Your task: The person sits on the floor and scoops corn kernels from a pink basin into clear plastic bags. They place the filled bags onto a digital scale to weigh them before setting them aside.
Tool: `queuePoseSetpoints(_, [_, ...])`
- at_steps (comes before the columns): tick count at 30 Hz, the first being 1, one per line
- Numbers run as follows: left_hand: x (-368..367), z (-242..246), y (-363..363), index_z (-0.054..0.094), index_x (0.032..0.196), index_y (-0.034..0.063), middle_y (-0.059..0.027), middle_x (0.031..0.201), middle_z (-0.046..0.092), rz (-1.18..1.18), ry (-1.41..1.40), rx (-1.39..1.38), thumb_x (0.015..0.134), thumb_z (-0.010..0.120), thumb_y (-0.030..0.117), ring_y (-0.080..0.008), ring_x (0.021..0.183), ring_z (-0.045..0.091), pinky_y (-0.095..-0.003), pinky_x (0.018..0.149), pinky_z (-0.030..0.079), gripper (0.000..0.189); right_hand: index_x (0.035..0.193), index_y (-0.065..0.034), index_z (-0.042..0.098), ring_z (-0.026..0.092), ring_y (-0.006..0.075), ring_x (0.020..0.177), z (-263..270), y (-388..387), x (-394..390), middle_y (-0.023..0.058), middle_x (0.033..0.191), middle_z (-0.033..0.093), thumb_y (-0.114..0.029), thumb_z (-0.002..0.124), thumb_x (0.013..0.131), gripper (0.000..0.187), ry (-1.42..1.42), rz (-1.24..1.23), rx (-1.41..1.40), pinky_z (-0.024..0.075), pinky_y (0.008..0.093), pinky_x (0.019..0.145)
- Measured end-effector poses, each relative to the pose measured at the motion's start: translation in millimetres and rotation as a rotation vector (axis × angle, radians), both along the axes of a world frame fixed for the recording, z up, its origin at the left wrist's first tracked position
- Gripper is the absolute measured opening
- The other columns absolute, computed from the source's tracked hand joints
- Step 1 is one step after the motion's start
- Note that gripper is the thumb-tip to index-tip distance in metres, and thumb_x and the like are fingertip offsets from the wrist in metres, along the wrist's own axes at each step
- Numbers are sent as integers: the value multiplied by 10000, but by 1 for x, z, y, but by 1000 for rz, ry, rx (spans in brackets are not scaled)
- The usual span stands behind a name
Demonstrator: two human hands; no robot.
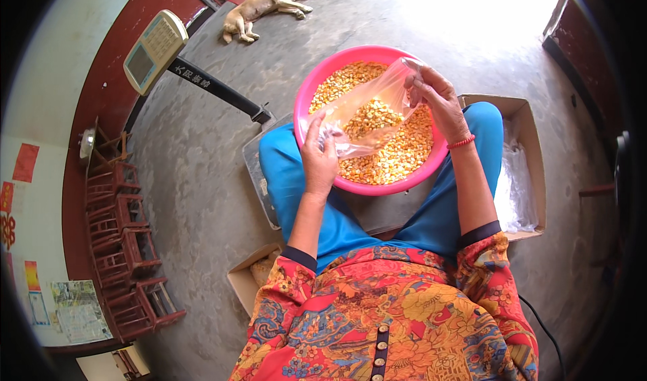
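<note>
A pink plastic basin full of yellow corn kernels stands between my knees. Over it, both my hands hold a clear plastic bag stretched between them. My left hand grips the bag's edge at the basin's near left side. Gripping the other end of the bag at the upper right is my right hand, with a red bead bracelet on the wrist. Kernels show through and beneath the film; whether some lie inside the bag I cannot tell.
The basin rests at a platform scale with a display head on a post. Right of my knee, a cardboard box holds clear plastic bags. Another carton is at lower left. A dog lies beyond; wooden stools line the wall.
</note>
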State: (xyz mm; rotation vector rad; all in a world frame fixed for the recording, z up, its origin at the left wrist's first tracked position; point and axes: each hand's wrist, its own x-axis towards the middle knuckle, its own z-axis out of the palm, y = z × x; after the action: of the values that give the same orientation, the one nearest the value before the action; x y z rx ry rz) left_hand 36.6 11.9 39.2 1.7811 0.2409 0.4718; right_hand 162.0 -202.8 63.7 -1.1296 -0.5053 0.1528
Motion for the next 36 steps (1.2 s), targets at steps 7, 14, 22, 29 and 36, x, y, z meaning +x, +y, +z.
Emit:
queuePoseSetpoints(7, [31, 10, 16, 419, 1268, 7, -106, 994, 605, -29, -54, 113, 799, 397, -114, -116, 799, 587, -233, 646, 475, 485, 1395, -155, 305, 562, 98, 757, 3, -2, 4, 92, 1104, 535, -152, 616, 839, 638, -75, 104, -147, 516, 252, 707])
queuePoseSetpoints(14, [48, 55, 19, 383, 1303, 31, -90, 945, 611, -62, -94, -11, 794, 387, -76, -70, 629, 539, -181, 539, 456, 520, 1419, -151, 231, 580, 128, 811, 15, 8, 1, 123, 1171, 517, -122, 599, 837, 689, -122, 136, -25, 512, 265, 729])
queuePoseSetpoints(22, [40, -13, 46, 312, 1344, 31, -78, 962, 579, -99, 38, 129, 727, 396, -151, -117, 811, 570, -224, 645, 478, 649, 1346, -64, 354, 556, 74, 659, -38, 16, 24, 65, 906, 602, -63, 512, 872, 500, 110, 160, -492, 490, 214, 587])
queuePoseSetpoints(29, [34, 23, 42, 296, 1356, 9, -101, 933, 583, -103, -22, -191, 704, 372, -146, -106, 708, 540, -204, 601, 457, 675, 1326, -6, 366, 489, 28, 570, 6, 19, 21, 34, 770, 607, -70, 488, 850, 496, 181, 299, -247, 508, 206, 543])
queuePoseSetpoints(36, [45, 51, 40, 314, 1354, 30, -110, 961, 582, 28, -19, -33, 720, 337, -132, -96, 707, 549, -200, 567, 464, 654, 1358, -135, 380, 484, 62, 638, 37, 48, 58, 27, 976, 576, -144, 559, 836, 552, -49, 181, -415, 471, 216, 614])
